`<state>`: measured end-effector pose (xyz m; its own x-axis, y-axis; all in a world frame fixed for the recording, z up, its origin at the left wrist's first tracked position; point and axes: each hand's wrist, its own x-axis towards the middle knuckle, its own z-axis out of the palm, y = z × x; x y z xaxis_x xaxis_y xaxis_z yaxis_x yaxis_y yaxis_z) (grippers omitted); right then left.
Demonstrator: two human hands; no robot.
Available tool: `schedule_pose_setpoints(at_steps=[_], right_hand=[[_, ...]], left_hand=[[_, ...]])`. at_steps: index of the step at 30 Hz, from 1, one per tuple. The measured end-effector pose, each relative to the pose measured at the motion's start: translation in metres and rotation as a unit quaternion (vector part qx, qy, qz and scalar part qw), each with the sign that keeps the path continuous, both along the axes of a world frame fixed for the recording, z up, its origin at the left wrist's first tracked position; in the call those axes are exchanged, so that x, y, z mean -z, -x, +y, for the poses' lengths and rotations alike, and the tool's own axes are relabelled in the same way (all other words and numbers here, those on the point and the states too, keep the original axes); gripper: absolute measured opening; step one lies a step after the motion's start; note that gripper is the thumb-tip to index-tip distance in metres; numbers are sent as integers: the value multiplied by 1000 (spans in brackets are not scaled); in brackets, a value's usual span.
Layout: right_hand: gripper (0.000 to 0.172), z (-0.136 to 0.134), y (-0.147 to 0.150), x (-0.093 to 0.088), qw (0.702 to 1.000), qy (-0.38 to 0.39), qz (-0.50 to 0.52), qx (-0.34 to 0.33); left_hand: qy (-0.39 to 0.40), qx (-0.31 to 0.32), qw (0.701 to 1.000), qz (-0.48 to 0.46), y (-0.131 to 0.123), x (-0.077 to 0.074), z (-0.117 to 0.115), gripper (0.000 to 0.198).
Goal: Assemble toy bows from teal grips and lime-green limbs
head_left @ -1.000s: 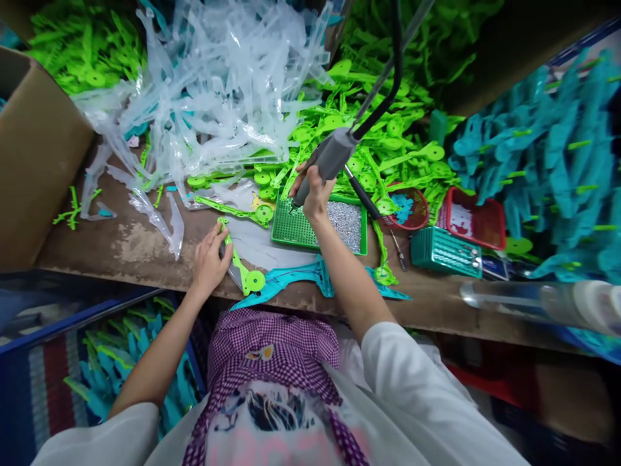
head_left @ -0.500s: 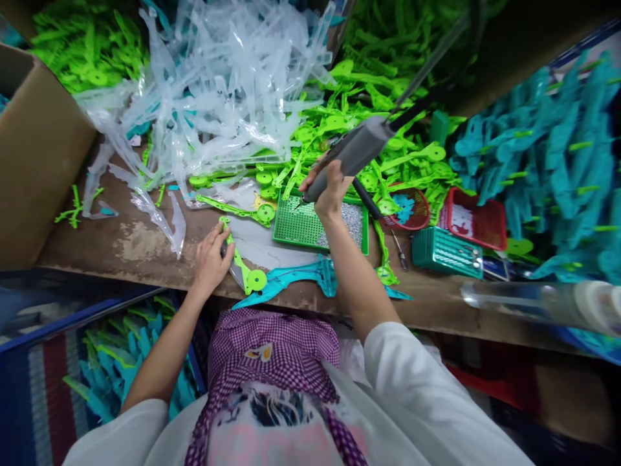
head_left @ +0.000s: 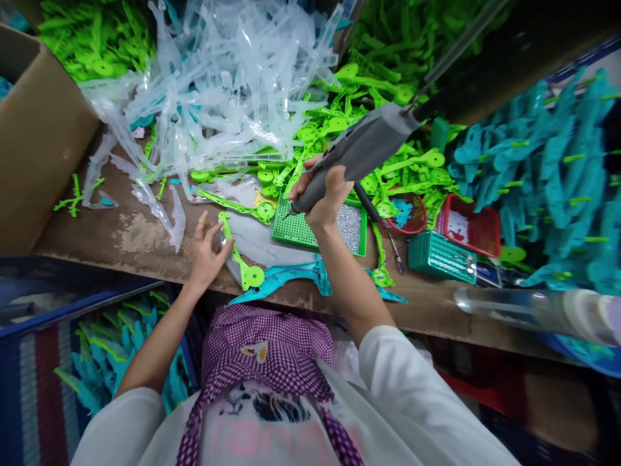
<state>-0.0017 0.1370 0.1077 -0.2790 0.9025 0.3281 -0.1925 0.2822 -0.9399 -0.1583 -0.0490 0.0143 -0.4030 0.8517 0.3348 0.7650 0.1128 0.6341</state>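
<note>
My right hand (head_left: 324, 206) is wrapped round a grey electric screwdriver (head_left: 356, 155), whose thin bit points down left over a green tray (head_left: 295, 226) of small silvery screws. My left hand (head_left: 207, 254) has its fingers apart, close against the left side of a lime-green plastic part (head_left: 253, 277) with a round end; whether the thumb touches it I cannot tell. A clear plastic piece lies along that green part. Right of it, a long turquoise plastic part (head_left: 286, 277) lies near the table edge, partly hidden behind my right forearm.
Clear plastic pieces (head_left: 233, 84) and lime-green parts (head_left: 417, 162) are heaped at the back. On the right are red baskets (head_left: 488, 236), stacked green trays (head_left: 439, 255), a small screwdriver (head_left: 395, 252) and hanging turquoise parts (head_left: 563, 162). A cardboard box (head_left: 43, 149) stands left.
My left hand has shifted slightly left, its fingers lifting and spreading beside the green part. The electric screwdriver has moved a little down and left in my right hand.
</note>
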Motion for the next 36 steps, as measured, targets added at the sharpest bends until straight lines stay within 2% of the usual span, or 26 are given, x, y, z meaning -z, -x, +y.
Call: schedule_pose_setpoints(at_steps=[2,5,8,15,20,23,26,30,36], right_hand=[[69,-17,6,-5,999,7,19,-31],[72,-38,15,-10,998,27,33,-53],[71,-52,20,-13,994,51,47,-79],[70,-61,22,-12,986,88,91,-104],[61,-64,25,-7,976,84,135,-148],[54,-62,31,-2,976,70,134,-155],[50,-56,50,7,984,63,105,-129],[46,-44,89,21,988,51,51,-133],[42,-36,129,36,989,14,40,-141]], left_hand=[[-13,-14,1000,20,-10,-13,1,44],[8,4,998,58,-29,-30,11,37],[12,15,997,74,-43,-35,23,23],[-50,19,998,36,-45,-21,26,18],[-28,46,999,5,-41,-19,21,15],[-7,25,1000,14,-29,-17,13,18],[19,16,999,42,-12,-7,4,30],[54,57,995,65,2,9,1,34],[6,62,997,40,1,17,5,31]])
